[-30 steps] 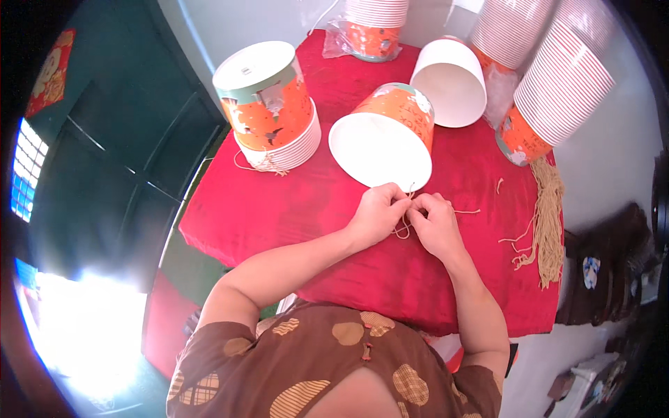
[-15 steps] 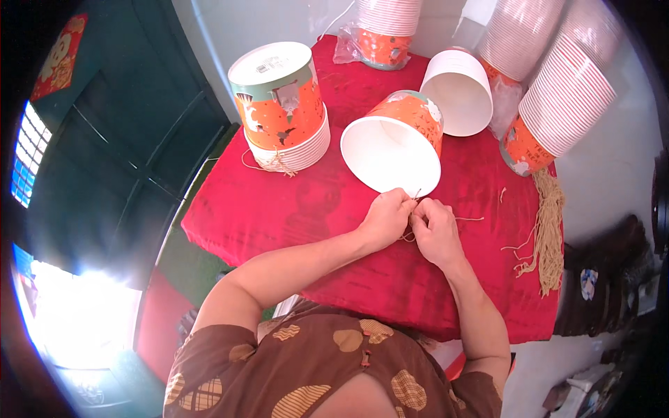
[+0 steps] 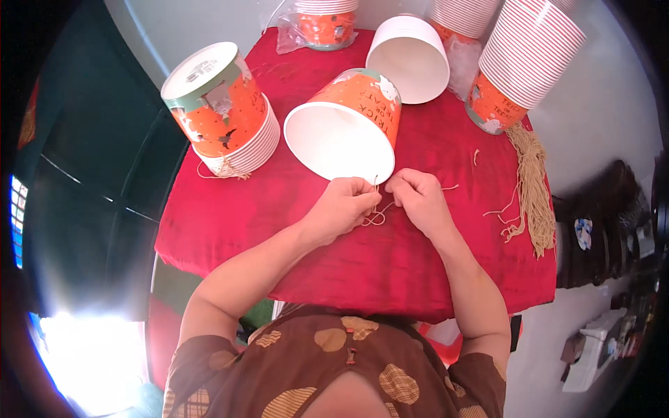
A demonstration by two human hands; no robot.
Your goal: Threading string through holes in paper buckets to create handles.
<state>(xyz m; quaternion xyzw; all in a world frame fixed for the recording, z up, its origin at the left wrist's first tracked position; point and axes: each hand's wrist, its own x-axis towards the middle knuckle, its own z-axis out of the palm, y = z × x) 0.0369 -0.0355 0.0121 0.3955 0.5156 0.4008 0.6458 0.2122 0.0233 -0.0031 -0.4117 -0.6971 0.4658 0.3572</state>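
An orange paper bucket with a white inside and Halloween print lies tipped on its side, its mouth toward me. At the lower edge of its rim, my left hand pinches a tan string. My right hand is just to its right, fingers closed on the same string. A small loop of it hangs between the hands, and a loose end sticks out past my right hand. The fingertips partly hide where the string meets the rim.
Upside-down stacked buckets stand at the left, string ends dangling from their rims. Another white-sided bucket lies behind. Tall nested stacks stand at the right, beside a bundle of tan strings on the red tablecloth.
My hands have drawn slightly apart, opening a gap with the string loop visible between them. The view has shifted, so the table's things appear farther left and higher.
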